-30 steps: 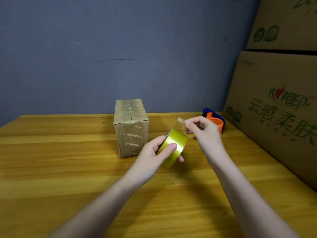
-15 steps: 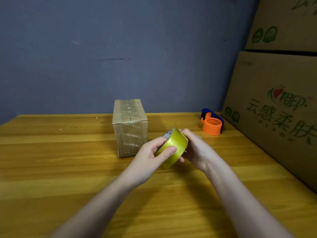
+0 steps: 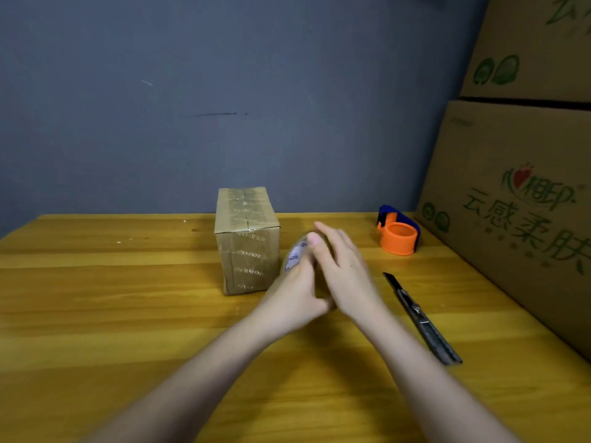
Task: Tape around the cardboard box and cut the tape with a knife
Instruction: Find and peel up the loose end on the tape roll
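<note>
A grey-blue wall backs the wooden surface (image 3: pixel 96 314) I'm watching from here. The cardboard box (image 3: pixel 248 241) stands upright toward the far middle of the surface, already wrapped in glossy tape with faint printed lettering on its near face. Just to its right, touching or nearly so, I see the tape roll (image 3: pixel 295 255), mostly hidden between both hands and blurred; only a pale slice of its side with some print shows. My left hand (image 3: pixel 292 295) has its grip wrapped around the roll from below and the left, thumb up along the roll's edge. My right hand (image 3: pixel 343 270) lies over the roll from the right with the fingers extended and laid flat against it; whether it pinches a tape end I cannot tell. To the right of the hands a dark utility knife (image 3: pixel 422 318) lies flat on the surface, blade end pointing away, apart from both hands. Farther back sits an orange and blue tape dispenser (image 3: pixel 398 235), near the wall. Large printed cartons (image 3: pixel 518 199) are stacked along the right edge
</note>
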